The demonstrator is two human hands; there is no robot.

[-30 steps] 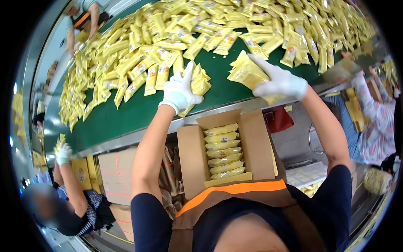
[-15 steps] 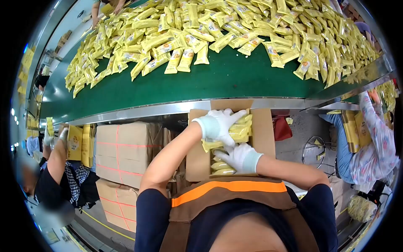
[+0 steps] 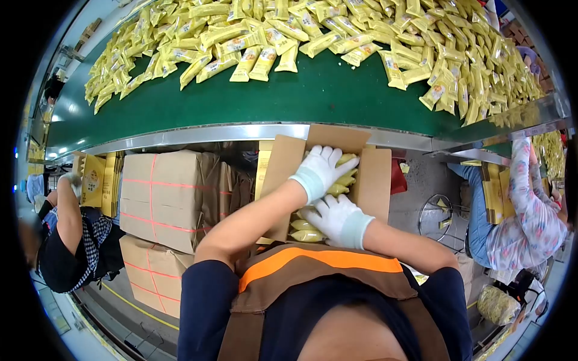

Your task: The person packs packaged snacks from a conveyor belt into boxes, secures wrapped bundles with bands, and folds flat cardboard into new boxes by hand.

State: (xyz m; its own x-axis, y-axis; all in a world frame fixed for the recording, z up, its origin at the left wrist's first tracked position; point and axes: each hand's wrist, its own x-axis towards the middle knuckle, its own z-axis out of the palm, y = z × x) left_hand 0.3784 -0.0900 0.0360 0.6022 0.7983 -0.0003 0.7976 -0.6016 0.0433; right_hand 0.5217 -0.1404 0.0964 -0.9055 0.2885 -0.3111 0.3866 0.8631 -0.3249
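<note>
An open cardboard box (image 3: 374, 183) stands between my body and the green belt, its flaps folded out. Yellow wrapped packets (image 3: 307, 235) lie in rows inside it. My left hand (image 3: 322, 170), in a white glove, rests on the packets at the far end, fingers apart and pointing up and right. Nearer to me, my right hand (image 3: 339, 220), gloved too, lies over packets with its fingers spread, pointing left. The palms and the packets beneath them are hidden. Neither hand visibly grips a packet.
Many loose yellow packets (image 3: 265, 63) are heaped on the green belt (image 3: 253, 105). A metal rail (image 3: 205, 133) edges it. Wrapped bundles with red string (image 3: 159, 198) stand left of the box. One person (image 3: 69, 240) works at far left, another (image 3: 524, 210) at right, near a round stool (image 3: 439, 216).
The yellow packets seen in my left hand half a second ago now lie lower in the box. Both hands have stayed over the box, and the view has shifted slightly.
</note>
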